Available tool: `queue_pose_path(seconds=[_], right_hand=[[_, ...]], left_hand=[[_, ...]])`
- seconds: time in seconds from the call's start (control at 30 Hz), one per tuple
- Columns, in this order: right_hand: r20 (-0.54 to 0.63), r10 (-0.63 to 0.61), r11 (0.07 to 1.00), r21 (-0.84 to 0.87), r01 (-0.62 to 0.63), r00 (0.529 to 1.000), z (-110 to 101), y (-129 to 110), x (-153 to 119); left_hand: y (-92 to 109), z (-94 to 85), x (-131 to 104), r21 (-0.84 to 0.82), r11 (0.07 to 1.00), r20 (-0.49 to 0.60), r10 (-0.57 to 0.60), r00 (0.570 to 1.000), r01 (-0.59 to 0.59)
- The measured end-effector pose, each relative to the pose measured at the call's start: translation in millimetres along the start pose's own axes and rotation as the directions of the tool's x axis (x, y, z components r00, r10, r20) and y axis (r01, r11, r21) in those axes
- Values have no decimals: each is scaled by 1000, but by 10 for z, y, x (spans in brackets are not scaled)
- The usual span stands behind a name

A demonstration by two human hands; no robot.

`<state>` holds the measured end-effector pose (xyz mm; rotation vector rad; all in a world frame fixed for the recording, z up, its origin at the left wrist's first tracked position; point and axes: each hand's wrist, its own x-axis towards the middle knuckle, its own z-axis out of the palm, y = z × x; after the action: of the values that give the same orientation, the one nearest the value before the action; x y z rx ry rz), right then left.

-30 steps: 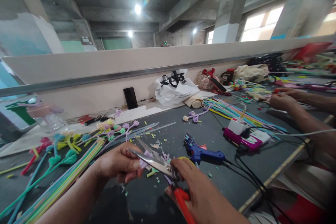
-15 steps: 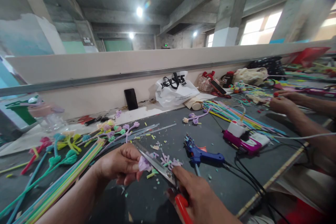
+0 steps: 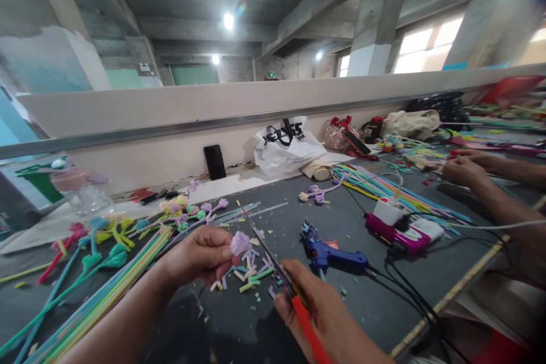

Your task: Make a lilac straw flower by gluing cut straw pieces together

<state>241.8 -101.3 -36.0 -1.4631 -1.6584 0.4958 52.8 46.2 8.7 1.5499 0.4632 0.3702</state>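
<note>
Between the thumb and fingers of my left hand is a small lilac pipe-cleaner flower, held above the dark table. My right hand is wrapped round the red handle of a pair of scissors. Their blades look closed and point away to the upper left, just right of the flower and apart from it. Below both hands lie several short cut pipe-cleaner pieces in lilac, yellow and green. A blue glue gun rests on its side to the right of the scissors.
Long pipe cleaners and finished flower stems lie at left. A purple power strip with cables sits right. A phone and white bag stand against the partition. Another person's hands work at far right.
The scissors have moved right, away from the lilac flower, and their blades have come together. My left hand has turned the flower upward, and more cut pieces show on the table.
</note>
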Motion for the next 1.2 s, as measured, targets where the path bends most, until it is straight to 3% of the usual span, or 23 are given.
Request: queue_pose_path(seconds=[0.17,0.27,0.4,0.57,0.87,1.2], right_hand=[[-68,71,991,-110,-78,995,9,13,-27],[-113,65,966,-243,-91,991,-50,-39,-36],[-177,72,903,-406,-139,982,-129,-117,-20],[-225,14,862,-491,-126,974,-132,-101,-22],[-209,-34,846,-527,-83,977,-111,-67,-9],[-193,-61,832,-551,-57,979,-110,-57,0]], left_hand=[[2,171,69,161,987,-222,62,973,-26],[55,263,64,320,947,-288,127,949,-30],[117,311,19,434,899,-267,184,946,-53],[109,292,-7,328,941,-186,145,972,-78],[118,292,17,222,972,-122,103,987,-75],[90,272,7,302,953,-156,51,986,-1]])
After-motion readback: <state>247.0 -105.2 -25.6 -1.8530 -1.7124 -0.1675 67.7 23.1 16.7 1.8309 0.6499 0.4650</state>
